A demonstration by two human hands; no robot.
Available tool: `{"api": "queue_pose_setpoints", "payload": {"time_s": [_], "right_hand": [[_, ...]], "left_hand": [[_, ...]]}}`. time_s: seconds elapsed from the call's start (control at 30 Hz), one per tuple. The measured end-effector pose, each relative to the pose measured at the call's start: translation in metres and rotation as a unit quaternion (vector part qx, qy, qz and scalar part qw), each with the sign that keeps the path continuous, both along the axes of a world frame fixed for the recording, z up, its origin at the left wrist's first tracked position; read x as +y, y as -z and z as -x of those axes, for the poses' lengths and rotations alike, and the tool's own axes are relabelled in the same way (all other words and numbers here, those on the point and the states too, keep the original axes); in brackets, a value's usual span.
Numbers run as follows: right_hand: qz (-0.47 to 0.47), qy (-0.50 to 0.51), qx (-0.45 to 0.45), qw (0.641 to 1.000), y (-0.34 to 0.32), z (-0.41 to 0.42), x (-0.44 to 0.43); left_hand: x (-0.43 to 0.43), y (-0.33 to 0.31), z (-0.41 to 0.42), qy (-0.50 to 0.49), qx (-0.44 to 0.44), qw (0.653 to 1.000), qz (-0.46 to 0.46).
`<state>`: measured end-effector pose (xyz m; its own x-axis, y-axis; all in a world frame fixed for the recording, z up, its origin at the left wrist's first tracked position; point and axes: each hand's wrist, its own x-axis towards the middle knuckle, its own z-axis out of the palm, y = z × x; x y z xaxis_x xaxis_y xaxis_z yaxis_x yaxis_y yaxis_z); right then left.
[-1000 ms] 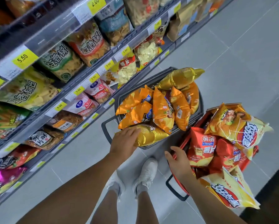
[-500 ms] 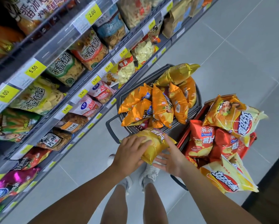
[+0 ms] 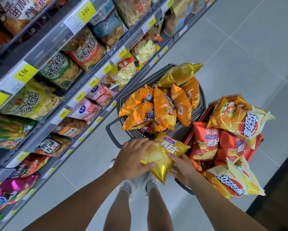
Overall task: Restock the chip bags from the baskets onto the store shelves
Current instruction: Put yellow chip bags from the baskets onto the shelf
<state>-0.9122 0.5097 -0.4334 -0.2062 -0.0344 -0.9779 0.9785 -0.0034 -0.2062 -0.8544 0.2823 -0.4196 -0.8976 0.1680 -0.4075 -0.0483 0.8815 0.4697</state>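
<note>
I hold a gold chip bag (image 3: 163, 152) in both hands above the floor, just in front of the baskets. My left hand (image 3: 133, 160) grips its left side with fingers curled over the top. My right hand (image 3: 181, 167) holds its lower right edge, thumb on the front. A dark grey basket (image 3: 116, 134) behind it is piled with orange and gold bags (image 3: 163, 109). To the right, a red basket (image 3: 261, 139) holds red bags (image 3: 205, 142) and yellow-orange bags (image 3: 236, 117). Store shelves (image 3: 45, 120) run along the left.
The shelves carry many snack bags behind yellow price tags (image 3: 23, 73). Grey tiled floor (image 3: 231, 50) stretches ahead and right. My feet in white shoes (image 3: 128, 185) stand below the held bag. A dark surface (image 3: 276, 197) edges the lower right.
My left hand lifted the gold bag out of the grey basket toward me. My right hand left the red basket's side and took hold of the bag's lower edge.
</note>
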Motion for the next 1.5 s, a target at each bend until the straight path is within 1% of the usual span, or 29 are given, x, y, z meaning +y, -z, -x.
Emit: {"api": "queue_pose_setpoints", "payload": {"time_s": [0.07, 0.1, 0.17, 0.23, 0.3, 0.43, 0.5, 0.53, 0.6, 0.67, 0.77, 0.83, 0.9, 0.97, 1.0, 1.03, 1.07, 1.1, 1.17, 1.23, 1.3, 1.37, 1.4, 1.5], "right_hand": [[0.008, -0.029, 0.021, 0.999, -0.002, 0.001, 0.004], [0.015, -0.044, 0.032, 0.998, -0.004, 0.001, 0.006], [0.036, -0.075, 0.054, 0.995, -0.007, 0.003, 0.009], [0.067, -0.098, 0.076, 0.990, -0.011, 0.006, 0.010], [0.097, -0.108, 0.095, 0.985, -0.012, 0.011, 0.010], [0.142, -0.125, 0.121, 0.974, -0.015, 0.026, 0.003], [0.159, -0.131, 0.127, 0.970, -0.018, 0.035, -0.001], [0.163, -0.134, 0.126, 0.969, -0.019, 0.040, -0.002], [0.169, -0.145, 0.124, 0.967, -0.022, 0.049, -0.005], [0.171, -0.178, 0.127, 0.961, -0.023, 0.062, -0.007], [0.179, -0.258, 0.144, 0.939, -0.030, 0.098, -0.012], [0.164, -0.306, 0.179, 0.920, -0.037, 0.132, -0.014], [0.110, -0.327, 0.236, 0.908, -0.040, 0.171, -0.015], [0.024, -0.309, 0.301, 0.902, -0.031, 0.213, -0.016], [-0.027, -0.307, 0.336, 0.890, -0.025, 0.234, -0.017], [-0.080, -0.322, 0.370, 0.868, -0.018, 0.253, -0.018], [-0.131, -0.354, 0.395, 0.837, -0.011, 0.270, -0.020], [-0.177, -0.397, 0.411, 0.801, -0.005, 0.285, -0.022], [-0.248, -0.478, 0.451, 0.712, 0.007, 0.308, -0.026], [-0.288, -0.537, 0.492, 0.622, 0.015, 0.326, -0.033], [-0.301, -0.604, 0.493, 0.549, 0.023, 0.341, -0.042], [-0.312, -0.662, 0.463, 0.499, 0.030, 0.353, -0.051], [-0.318, -0.683, 0.449, 0.481, 0.034, 0.357, -0.055], [-0.339, -0.708, 0.428, 0.448, 0.045, 0.361, -0.061]], "left_hand": [[-0.002, 0.004, 0.006, -0.095, -0.063, 0.993, -0.036], [-0.002, 0.004, 0.011, -0.148, -0.105, 0.981, -0.070], [0.000, 0.010, 0.017, -0.253, -0.201, 0.934, -0.155], [0.003, 0.012, 0.025, -0.334, -0.269, 0.870, -0.245], [0.004, 0.013, 0.030, -0.369, -0.298, 0.823, -0.312], [0.002, 0.013, 0.032, -0.392, -0.346, 0.757, -0.392], [0.002, 0.012, 0.033, -0.413, -0.353, 0.722, -0.428], [0.002, 0.010, 0.035, -0.423, -0.350, 0.711, -0.440], [0.002, 0.006, 0.038, -0.439, -0.333, 0.703, -0.450], [0.002, 0.004, 0.042, -0.459, -0.308, 0.702, -0.450], [0.000, 0.001, 0.048, -0.494, -0.266, 0.694, -0.451], [-0.002, -0.003, 0.053, -0.513, -0.235, 0.687, -0.458], [-0.006, -0.004, 0.059, -0.546, -0.200, 0.678, -0.450], [-0.011, -0.005, 0.066, -0.569, -0.166, 0.676, -0.438], [-0.012, -0.008, 0.071, -0.577, -0.151, 0.679, -0.428], [-0.013, -0.009, 0.075, -0.586, -0.134, 0.682, -0.416], [-0.013, -0.011, 0.079, -0.599, -0.115, 0.683, -0.403], [-0.013, -0.012, 0.084, -0.612, -0.098, 0.682, -0.388], [-0.016, -0.010, 0.090, -0.630, -0.068, 0.679, -0.370], [-0.020, -0.005, 0.094, -0.641, -0.055, 0.672, -0.367], [-0.027, 0.002, 0.095, -0.650, -0.040, 0.668, -0.360], [-0.033, 0.008, 0.095, -0.656, -0.037, 0.668, -0.349], [-0.036, 0.010, 0.096, -0.658, -0.035, 0.671, -0.340], [-0.044, 0.014, 0.096, -0.659, -0.033, 0.677, -0.327]]}}
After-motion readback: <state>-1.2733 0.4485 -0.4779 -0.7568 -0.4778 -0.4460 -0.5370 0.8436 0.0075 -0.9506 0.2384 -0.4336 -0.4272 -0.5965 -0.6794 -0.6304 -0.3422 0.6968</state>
